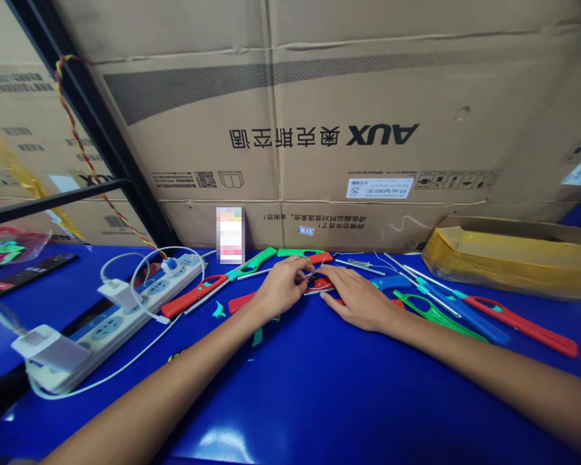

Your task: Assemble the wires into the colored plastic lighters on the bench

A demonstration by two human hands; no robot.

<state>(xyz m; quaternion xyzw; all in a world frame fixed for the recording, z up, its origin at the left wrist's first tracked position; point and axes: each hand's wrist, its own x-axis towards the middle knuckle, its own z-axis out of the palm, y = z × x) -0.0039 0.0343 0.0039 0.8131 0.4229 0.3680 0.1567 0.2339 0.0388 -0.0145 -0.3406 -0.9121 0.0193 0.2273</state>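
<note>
My left hand is closed in a pinch around a thin wire, whose ends are hard to make out. Close beside it, my right hand has its fingers stretched out and the thumb apart, fingertips near the wire. Under and between both hands lies a red lighter piece with a metal rod. Another red handle shows behind my left forearm. Long-nosed lighters lie on both sides: a red one and a green one left, a green handle, a blue one and a red one right.
A white power strip with chargers and a looping cable stands at left. A phone leans on the large cardboard box behind. A yellow-taped carton sits back right on the blue table. A small green piece lies left.
</note>
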